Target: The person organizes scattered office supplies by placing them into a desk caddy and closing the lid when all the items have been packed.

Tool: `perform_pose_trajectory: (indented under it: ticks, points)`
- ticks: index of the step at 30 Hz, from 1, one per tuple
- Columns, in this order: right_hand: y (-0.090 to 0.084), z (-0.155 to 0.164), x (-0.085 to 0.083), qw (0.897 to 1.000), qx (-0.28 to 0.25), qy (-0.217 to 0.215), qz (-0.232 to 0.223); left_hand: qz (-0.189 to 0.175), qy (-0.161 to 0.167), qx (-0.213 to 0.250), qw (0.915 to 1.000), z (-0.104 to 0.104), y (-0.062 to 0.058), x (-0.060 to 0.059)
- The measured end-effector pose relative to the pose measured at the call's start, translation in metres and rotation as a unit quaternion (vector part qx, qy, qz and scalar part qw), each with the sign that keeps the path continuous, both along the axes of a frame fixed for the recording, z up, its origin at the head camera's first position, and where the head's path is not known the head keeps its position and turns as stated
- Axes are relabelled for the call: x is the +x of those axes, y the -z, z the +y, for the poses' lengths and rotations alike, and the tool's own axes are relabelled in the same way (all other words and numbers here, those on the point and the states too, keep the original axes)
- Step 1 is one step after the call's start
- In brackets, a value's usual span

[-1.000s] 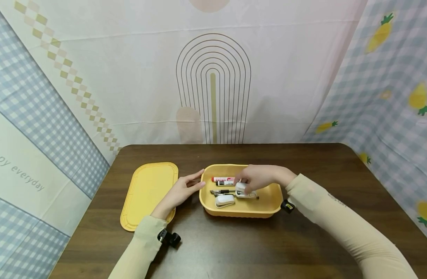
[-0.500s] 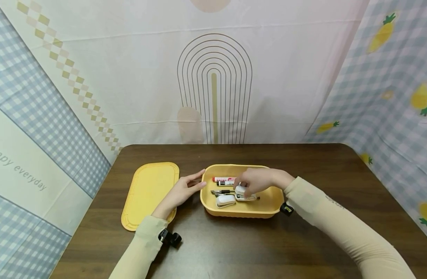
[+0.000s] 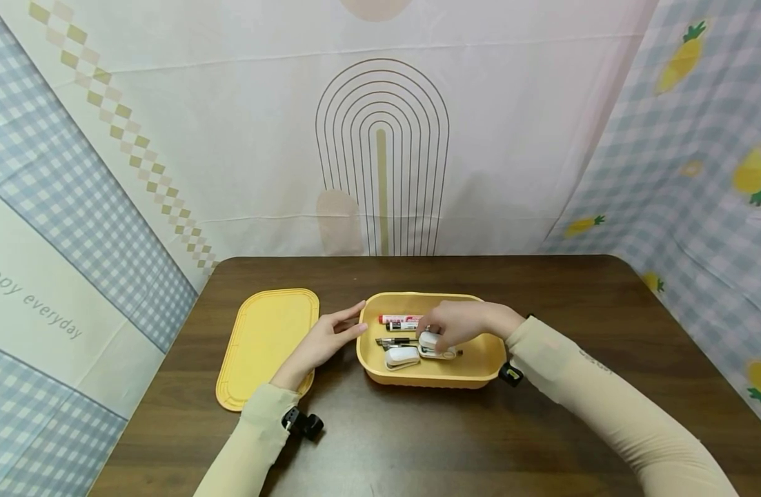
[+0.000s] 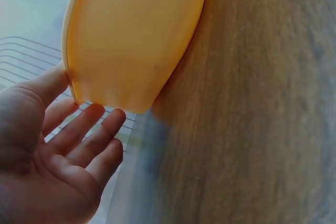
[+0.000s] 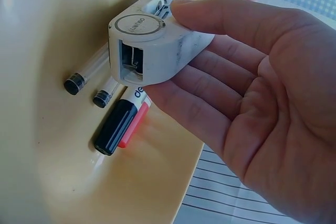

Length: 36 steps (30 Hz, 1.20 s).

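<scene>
My right hand (image 3: 457, 321) reaches into a yellow plastic bin (image 3: 428, 379) and pinches a white stapler (image 5: 163, 51) between thumb and fingers. A second white stapler (image 3: 402, 357) lies in the bin to its left. Behind them are clear-barrelled pens (image 3: 395, 341), a black-capped marker (image 3: 400, 327) and a red marker (image 3: 397, 319), partly hidden by the hand. At the bin's left end, my left hand (image 3: 323, 342) touches the rim with thumb and fingers fairly straight. The left wrist view shows this hand (image 4: 63, 156) beside the bin's outer wall (image 4: 131, 40).
A yellow lid (image 3: 268, 345) lies flat on the dark wooden table (image 3: 417, 442), left of the bin and partly behind the left forearm. Patterned cloth (image 3: 256, 138) hangs behind the table and on both sides.
The right hand and the stapler have shifted slightly downward in the bin since a second ago. The left hand stays on the rim.
</scene>
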State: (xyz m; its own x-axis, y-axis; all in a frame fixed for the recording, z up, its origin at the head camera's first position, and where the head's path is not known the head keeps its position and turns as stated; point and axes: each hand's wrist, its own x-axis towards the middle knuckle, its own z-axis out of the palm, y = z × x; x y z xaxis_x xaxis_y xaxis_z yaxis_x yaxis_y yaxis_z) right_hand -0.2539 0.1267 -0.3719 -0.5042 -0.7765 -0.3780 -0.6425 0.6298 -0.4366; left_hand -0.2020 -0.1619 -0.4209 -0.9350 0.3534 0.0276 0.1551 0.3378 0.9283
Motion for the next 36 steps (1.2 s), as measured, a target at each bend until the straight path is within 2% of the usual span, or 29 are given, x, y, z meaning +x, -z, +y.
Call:
perform_pose_trajectory:
  ticks: [11,27,36]
  points:
    - [0.0045,-0.0009,-0.0008,1.000,0.001,0.019,-0.006,-0.010,0.008,0.002,0.9999,-0.0011,-0.0033,-0.0010]
    - [0.0078,-0.0009,0.0033,0.999,0.010,0.041,-0.022,-0.012,0.001,-0.004,0.9999,0.0001,-0.0019,-0.0001]
    - [0.0074,-0.0009,0.0016,0.999,0.013,0.041,-0.015,-0.007,0.003,-0.001,1.0000,-0.0009,-0.0044,0.0009]
